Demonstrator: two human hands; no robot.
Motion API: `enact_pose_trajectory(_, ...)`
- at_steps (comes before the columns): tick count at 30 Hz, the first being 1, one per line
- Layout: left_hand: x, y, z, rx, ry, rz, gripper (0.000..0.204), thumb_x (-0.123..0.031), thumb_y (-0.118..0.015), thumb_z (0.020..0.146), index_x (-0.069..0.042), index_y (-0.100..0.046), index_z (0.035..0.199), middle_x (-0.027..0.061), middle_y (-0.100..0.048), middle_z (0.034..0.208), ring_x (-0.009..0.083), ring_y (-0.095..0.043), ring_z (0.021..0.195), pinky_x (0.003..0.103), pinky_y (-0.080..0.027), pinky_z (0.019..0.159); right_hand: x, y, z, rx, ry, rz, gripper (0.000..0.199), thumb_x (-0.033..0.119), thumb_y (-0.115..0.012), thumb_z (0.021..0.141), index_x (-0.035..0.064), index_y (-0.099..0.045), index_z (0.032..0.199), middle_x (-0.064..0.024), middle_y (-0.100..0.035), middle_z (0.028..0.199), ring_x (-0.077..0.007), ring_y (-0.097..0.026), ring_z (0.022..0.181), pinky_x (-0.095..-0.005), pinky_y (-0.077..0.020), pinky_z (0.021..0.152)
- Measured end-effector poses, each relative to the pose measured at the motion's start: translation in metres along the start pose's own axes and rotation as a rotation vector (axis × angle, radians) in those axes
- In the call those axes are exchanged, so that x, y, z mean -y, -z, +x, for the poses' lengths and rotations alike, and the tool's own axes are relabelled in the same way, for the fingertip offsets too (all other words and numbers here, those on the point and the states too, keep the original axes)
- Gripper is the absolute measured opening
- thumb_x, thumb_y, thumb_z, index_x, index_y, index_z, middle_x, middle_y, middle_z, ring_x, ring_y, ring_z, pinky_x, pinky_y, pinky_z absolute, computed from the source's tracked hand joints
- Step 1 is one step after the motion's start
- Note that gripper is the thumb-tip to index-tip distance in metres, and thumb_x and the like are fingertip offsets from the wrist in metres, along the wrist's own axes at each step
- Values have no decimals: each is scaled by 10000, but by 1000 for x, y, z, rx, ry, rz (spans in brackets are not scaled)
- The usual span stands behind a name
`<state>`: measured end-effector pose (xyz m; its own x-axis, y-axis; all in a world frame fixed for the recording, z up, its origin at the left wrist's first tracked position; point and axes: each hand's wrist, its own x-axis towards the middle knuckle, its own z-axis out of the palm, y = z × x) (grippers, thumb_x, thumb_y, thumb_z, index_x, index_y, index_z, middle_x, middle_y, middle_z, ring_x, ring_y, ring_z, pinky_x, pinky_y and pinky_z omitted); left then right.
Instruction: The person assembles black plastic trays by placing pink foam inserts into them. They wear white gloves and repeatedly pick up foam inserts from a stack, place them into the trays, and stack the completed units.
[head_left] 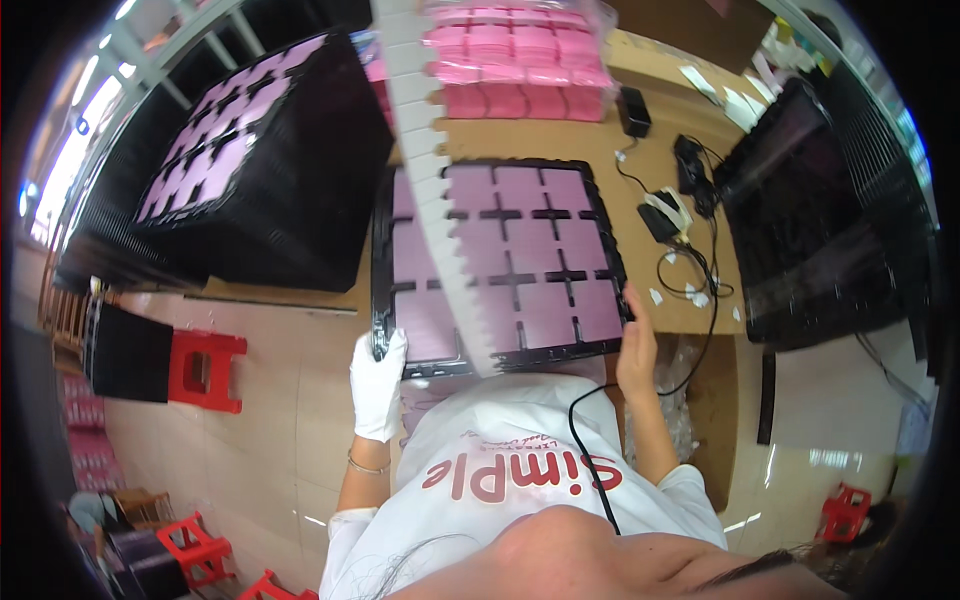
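The left hand (378,385), in a white glove, grips the near left corner of a black tray (497,262), fingers curled over its rim. The bare right hand (636,345) clasps the tray's near right edge. The tray lies on the brown bench (540,140), just in front of the person, its square pockets filled with pale purple cards (520,255). A white notched strip (440,200) crosses above the tray's left part. To the far left stands a tall stack of like trays (250,170); at the far edge lie pink packs (520,60); right of the tray trail black cables (690,230).
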<state>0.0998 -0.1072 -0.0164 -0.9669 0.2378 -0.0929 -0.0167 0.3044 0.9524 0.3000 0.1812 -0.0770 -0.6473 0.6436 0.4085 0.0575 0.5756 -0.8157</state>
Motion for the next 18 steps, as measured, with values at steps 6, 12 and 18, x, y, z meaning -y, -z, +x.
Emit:
enact_pose_trajectory(6, -151, 58, 14, -225, -332, -9, 335, -162, -674, 899, 40, -588, 1151, 54, -617, 929, 87, -567, 797, 237, -507, 610, 2, 1, 20, -146, -26, 198, 487, 300, -292, 1057, -34, -407, 1391, -169, -427, 1446, -274, -412, 1337, -413, -372, 1076)
enact_pose_trajectory(12, -208, 235, 147, -506, -838, 897, 444, -106, -698, 817, -54, -621, 1252, 87, -582, 1267, 149, -559, 1086, 314, -515, 850, 10, -16, 24, -52, -5, 161, 458, 277, -308, 1055, -45, -441, 1352, -170, -469, 1398, -265, -467, 1279, -387, -421, 1031)
enact_pose_trajectory(18, -174, 351, 293, -330, -256, -263, 220, -222, -734, 846, -133, -715, 1047, -75, -689, 993, -29, -460, 535, 137, -237, 407, 1, -23, 13, -68, -82, 161, 432, 257, -339, 1048, -46, -461, 1331, -174, -506, 1353, -266, -510, 1230, -381, -452, 997)
